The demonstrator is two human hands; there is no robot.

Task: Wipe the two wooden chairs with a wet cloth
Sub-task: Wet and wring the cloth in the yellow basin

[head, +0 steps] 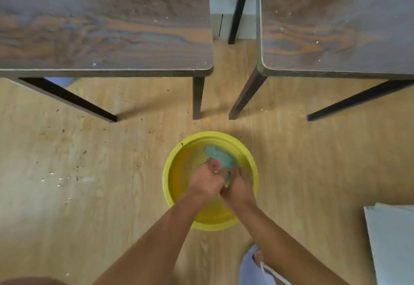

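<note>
Two dark wooden chairs stand side by side at the top of the view, the left chair (pixel 105 29) and the right chair (pixel 336 27), both seats speckled with dust and crumbs. On the floor in front of them sits a yellow basin (pixel 177 172) holding water. Inside it, my left hand (pixel 207 180) and my right hand (pixel 238 187) are pressed together, both closed around a blue-green cloth (pixel 218 155). One end of the cloth sticks out beyond my fingers into the water; the rest is hidden in my fists.
The floor (pixel 89 172) is light wood, scattered with crumbs and dirt on the left. Black chair legs (pixel 198 98) stand just beyond the basin. A pale grey board (pixel 392 240) lies at the right edge. A foot in a light slipper (pixel 253 264) is near the bottom.
</note>
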